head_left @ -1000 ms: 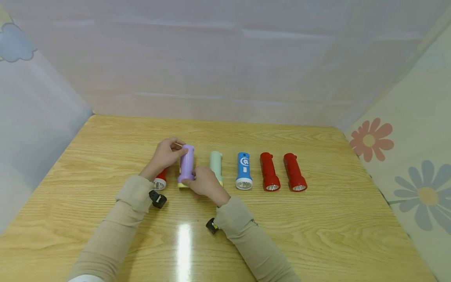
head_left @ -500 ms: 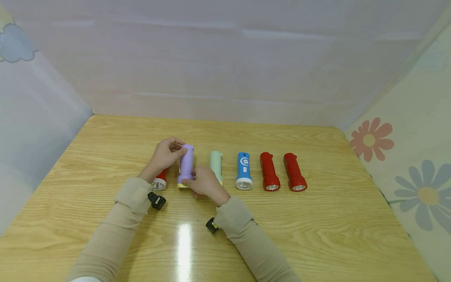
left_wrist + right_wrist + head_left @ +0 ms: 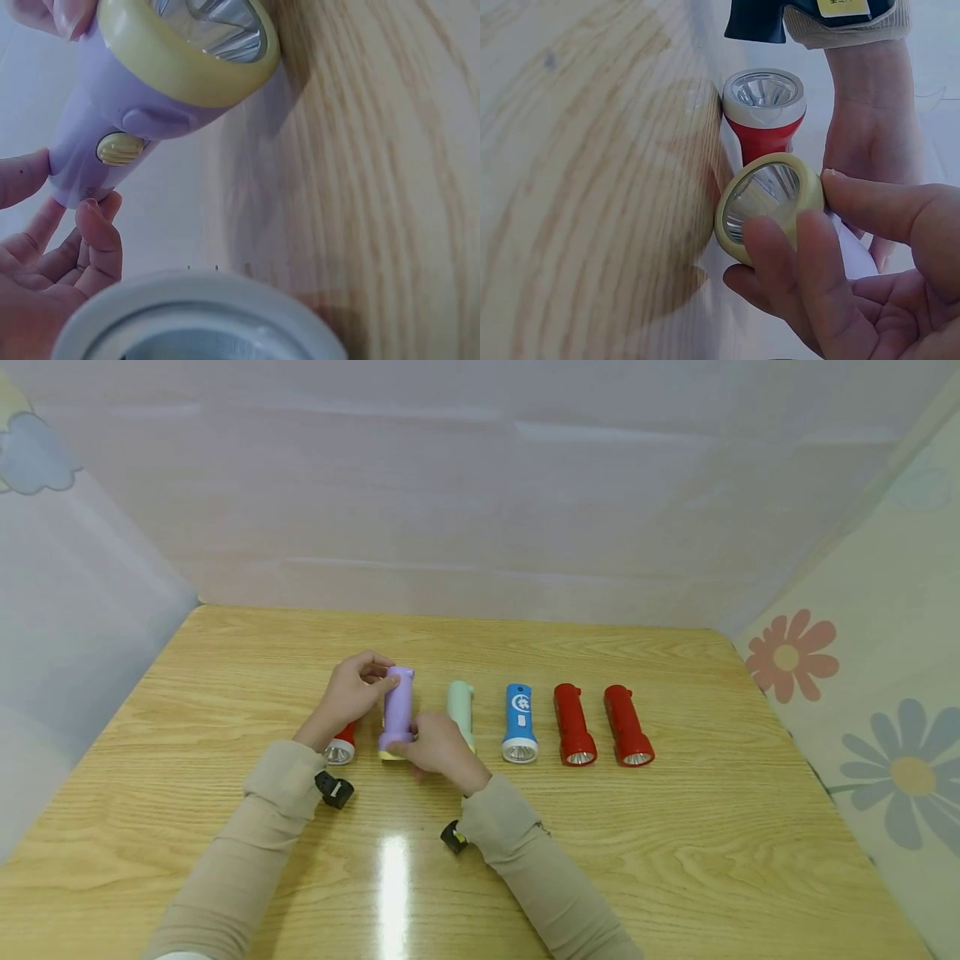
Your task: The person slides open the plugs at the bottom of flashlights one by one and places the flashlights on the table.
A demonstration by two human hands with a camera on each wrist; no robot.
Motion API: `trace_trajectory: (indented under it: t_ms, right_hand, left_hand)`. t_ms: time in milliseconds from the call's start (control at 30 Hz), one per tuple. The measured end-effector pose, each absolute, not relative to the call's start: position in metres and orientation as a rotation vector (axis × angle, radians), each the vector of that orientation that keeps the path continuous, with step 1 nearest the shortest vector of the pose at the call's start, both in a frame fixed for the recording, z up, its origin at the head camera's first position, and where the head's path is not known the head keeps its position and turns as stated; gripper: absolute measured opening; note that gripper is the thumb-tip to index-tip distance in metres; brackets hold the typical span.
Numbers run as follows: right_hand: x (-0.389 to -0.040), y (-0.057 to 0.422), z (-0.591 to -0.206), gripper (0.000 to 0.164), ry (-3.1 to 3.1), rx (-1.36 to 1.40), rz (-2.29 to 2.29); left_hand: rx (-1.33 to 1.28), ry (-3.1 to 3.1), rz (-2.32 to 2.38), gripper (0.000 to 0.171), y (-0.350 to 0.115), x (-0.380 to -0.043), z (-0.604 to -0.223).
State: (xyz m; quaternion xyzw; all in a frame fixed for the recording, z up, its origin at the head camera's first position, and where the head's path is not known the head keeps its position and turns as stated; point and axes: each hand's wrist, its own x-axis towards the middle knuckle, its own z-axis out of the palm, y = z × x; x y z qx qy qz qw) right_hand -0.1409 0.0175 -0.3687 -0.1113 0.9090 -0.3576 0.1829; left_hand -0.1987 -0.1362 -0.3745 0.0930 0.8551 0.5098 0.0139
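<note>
Wood table [image 3: 712, 827]: here it is in the head view, broad, yellow-grained and glossy, catching a bright streak of light, with a pale creased backdrop [image 3: 480, 510] behind.
Purple flashlight [image 3: 397, 706]: right between the two hands, above the tabletop's left half, long axis running away from the person, lens end nearest, tail farthest.
Left hand [image 3: 351, 689]: this one takes the tail, reaching in from the left side.
Right hand [image 3: 441, 747]: in from the right, and it is the nearer hand to the lens end.
Row of lights: a red-and-white flashlight [image 3: 341, 750] partly hidden by the left wrist; mint-green flashlight [image 3: 461, 703] just beyond the right hand; then a blue flashlight [image 3: 518, 718], a red flashlight [image 3: 573, 727] and its red twin [image 3: 627, 727].
Tail grip, left wrist view: thumb one side, fingertips the other, a light pinch on smooth, tapering plastic; the ridged yellow switch [image 3: 120, 149] faces this camera.
Lens grip, right wrist view: thumb on the round yellow rim [image 3: 725, 236], bent fingers clamped opposite, two crossing the shiny fluted reflector [image 3: 761, 199]. Whether the flashlight bears on the wood, one cannot quite tell.
</note>
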Motion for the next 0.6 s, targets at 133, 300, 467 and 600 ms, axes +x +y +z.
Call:
trace_trajectory:
  t_ms: [133,300,467,600]
  right_hand:
    - [-0.1409,0.0184,-0.367,0.024,2.554,-0.311,-1.01]
    - [-0.1427,0.0202,-0.3661,0.024,2.533,-0.314,-1.022]
    - [-0.1453,0.0217,-0.3649,0.025,2.517,-0.315,-1.013]
    - [-0.1475,0.0229,-0.3651,0.026,2.49,-0.299,-1.039]
  left_hand:
    - [0.308,2.67,1.596,0.025,-0.1358,-0.1973,-0.3736]
    - [0.325,2.688,1.613,0.024,-0.1354,-0.1955,-0.3729]
    - [0.354,2.697,1.654,0.023,-0.1358,-0.1939,-0.3737]
    - [0.377,2.675,1.676,0.024,-0.1364,-0.1935,-0.3743]
